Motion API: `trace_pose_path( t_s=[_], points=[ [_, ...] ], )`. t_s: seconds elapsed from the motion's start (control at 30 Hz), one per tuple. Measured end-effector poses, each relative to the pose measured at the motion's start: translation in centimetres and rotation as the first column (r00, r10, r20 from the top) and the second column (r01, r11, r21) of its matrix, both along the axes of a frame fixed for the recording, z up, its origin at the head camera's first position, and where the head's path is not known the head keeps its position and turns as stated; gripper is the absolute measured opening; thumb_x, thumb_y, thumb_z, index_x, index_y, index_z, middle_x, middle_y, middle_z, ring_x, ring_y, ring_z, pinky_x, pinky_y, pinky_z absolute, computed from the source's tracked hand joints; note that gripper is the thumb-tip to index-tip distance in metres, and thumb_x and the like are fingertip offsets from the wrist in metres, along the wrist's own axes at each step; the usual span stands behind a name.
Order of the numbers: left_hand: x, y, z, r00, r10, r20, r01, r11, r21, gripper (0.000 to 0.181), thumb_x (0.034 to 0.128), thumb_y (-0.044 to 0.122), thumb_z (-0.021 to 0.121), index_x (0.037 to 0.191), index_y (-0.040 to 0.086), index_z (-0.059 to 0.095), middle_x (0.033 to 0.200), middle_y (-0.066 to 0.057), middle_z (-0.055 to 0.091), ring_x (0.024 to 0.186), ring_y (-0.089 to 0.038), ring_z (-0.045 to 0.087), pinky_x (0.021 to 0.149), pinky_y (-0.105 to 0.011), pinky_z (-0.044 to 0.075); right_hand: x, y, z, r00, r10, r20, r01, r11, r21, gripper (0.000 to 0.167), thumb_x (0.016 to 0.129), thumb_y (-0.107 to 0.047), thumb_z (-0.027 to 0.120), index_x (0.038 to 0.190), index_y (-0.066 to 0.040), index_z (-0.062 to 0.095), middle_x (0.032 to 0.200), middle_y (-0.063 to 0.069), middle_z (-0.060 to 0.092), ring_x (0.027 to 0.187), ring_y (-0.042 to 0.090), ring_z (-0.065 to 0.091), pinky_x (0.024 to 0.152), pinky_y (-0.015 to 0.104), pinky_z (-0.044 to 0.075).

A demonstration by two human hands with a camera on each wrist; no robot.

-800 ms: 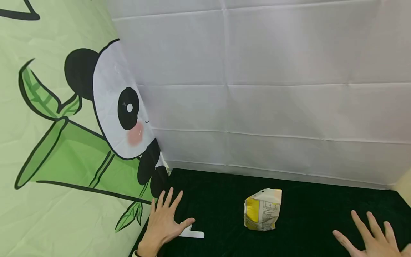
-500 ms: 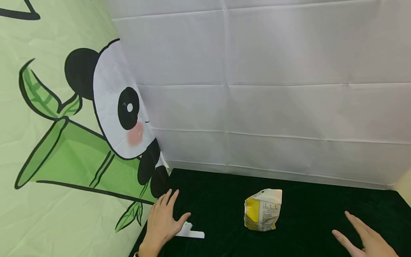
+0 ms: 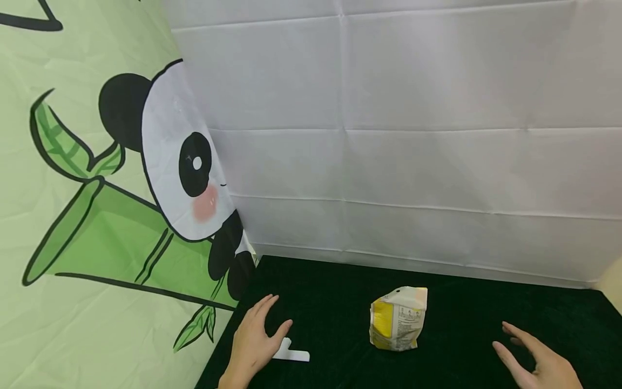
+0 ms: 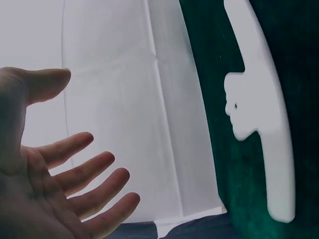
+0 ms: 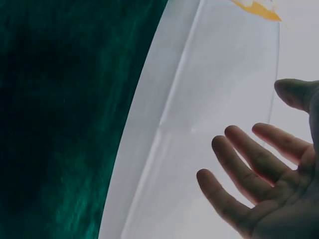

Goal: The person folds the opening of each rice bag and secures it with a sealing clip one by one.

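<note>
A crumpled yellow-and-white bag [image 3: 399, 319] with printed text stands on the dark green cloth in the head view, between the two hands and apart from both. To its left lies a long, white, slightly curved piece [image 4: 269, 99] with a lobed bulge midway; its exact kind is unclear. My left hand [image 3: 255, 343] hovers over it with fingers loosely extended, hiding part of it in the head view. Nothing sits in that palm in the left wrist view. At the right, my right hand [image 3: 541, 362] is empty, fingers spread and relaxed in the right wrist view.
Dark green cloth [image 3: 340, 302] covers the table. Behind it hangs a creased white sheet [image 3: 413, 162]. A light green sheet printed with a panda [image 3: 167, 151] borders the left side. A yellow patch [image 5: 259, 10] shows at the top of the right wrist view.
My right hand has moved left, toward the bag, its fingers drawing together. The left hand has lowered slightly, its spread fingers coming closer together. The bag and white piece stay put.
</note>
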State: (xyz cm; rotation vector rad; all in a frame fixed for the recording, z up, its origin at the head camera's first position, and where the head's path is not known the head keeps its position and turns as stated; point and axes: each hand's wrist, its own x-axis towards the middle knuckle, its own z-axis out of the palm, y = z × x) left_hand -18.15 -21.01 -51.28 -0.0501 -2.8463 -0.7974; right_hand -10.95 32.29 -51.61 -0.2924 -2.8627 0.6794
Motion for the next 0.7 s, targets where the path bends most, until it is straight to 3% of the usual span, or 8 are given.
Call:
trace_pose_path(
  t_s=[0.23, 0.4, 0.57, 0.7],
  points=[
    [0.3, 1.3, -0.8, 0.999, -0.014, 0.030, 0.010, 0.989, 0.147, 0.059, 0.0966, 0.047, 0.077, 0.149, 0.025, 0.060, 0.157, -0.007, 0.057, 0.143, -0.039, 0.055, 0.114, -0.067, 0.045, -0.1, -1.4, -0.5, 0.999, 0.045, -0.012, -0.046, 0.997, -0.056, 0.060, 0.109, -0.044, 0.059, 0.142, 0.005, 0.058, 0.129, 0.035, 0.067, 0.106, 0.051, 0.069, 0.071, 0.047, 0.060],
    [0.6, 2.0, -1.3, 0.992, -0.088, 0.093, 0.058, 0.958, 0.281, 0.058, 0.0966, 0.049, 0.077, 0.147, 0.027, 0.060, 0.156, -0.007, 0.058, 0.144, -0.038, 0.055, 0.114, -0.065, 0.047, -0.2, -3.0, -0.8, 0.997, 0.046, -0.057, -0.050, 0.995, -0.081, 0.054, 0.108, -0.041, 0.061, 0.140, 0.004, 0.061, 0.129, 0.031, 0.070, 0.104, 0.046, 0.071, 0.079, 0.054, 0.061],
    [0.8, 2.6, -1.6, 0.985, -0.141, 0.102, 0.100, 0.938, 0.332, 0.058, 0.0983, 0.047, 0.075, 0.148, 0.022, 0.059, 0.156, -0.011, 0.057, 0.143, -0.040, 0.055, 0.111, -0.063, 0.050, -0.3, -4.2, -0.9, 0.997, 0.060, -0.057, -0.065, 0.993, -0.096, 0.052, 0.108, -0.037, 0.062, 0.141, 0.004, 0.060, 0.132, 0.029, 0.069, 0.106, 0.044, 0.071, 0.085, 0.055, 0.061],
    [0.9, 3.1, -1.7, 0.979, -0.176, 0.104, 0.118, 0.903, 0.414, 0.056, 0.0996, 0.043, 0.075, 0.148, 0.019, 0.058, 0.155, -0.014, 0.057, 0.140, -0.041, 0.055, 0.109, -0.063, 0.051, -0.4, -4.9, -0.7, 0.996, 0.066, -0.060, -0.073, 0.991, -0.115, 0.050, 0.109, -0.033, 0.062, 0.142, 0.004, 0.060, 0.132, 0.029, 0.069, 0.108, 0.044, 0.070, 0.090, 0.057, 0.060]
  ],
)
